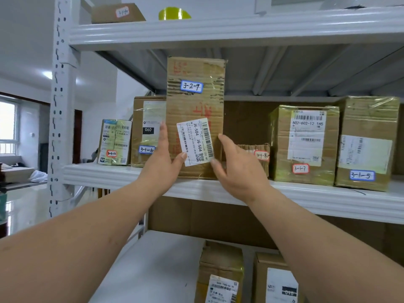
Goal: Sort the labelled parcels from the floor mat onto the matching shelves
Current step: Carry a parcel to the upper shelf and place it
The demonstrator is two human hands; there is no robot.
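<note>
A tall brown cardboard parcel (194, 101) stands upright on the middle shelf (306, 200). It carries a blue-edged tag reading 3-2-9 and a white shipping label lower down. My left hand (162, 158) lies flat against its left side, thumb on the front at the shipping label's lower corner. My right hand (238, 167) presses the right side with straight fingers, its thumb at the front bottom edge. The parcel sits between a box tagged 3-1-10 (148, 119) and a low box tagged 3-1-8 (255, 154).
On the same shelf stand parcels tagged 3-1-11 (114, 142), 3-1-7 (303, 145) and 3-1-5 (367, 143). The top shelf holds a flat box (117, 13) and a yellow tape roll (174, 14). Two boxes (220, 272) sit on the lower shelf. A white upright post (61, 106) stands at the left.
</note>
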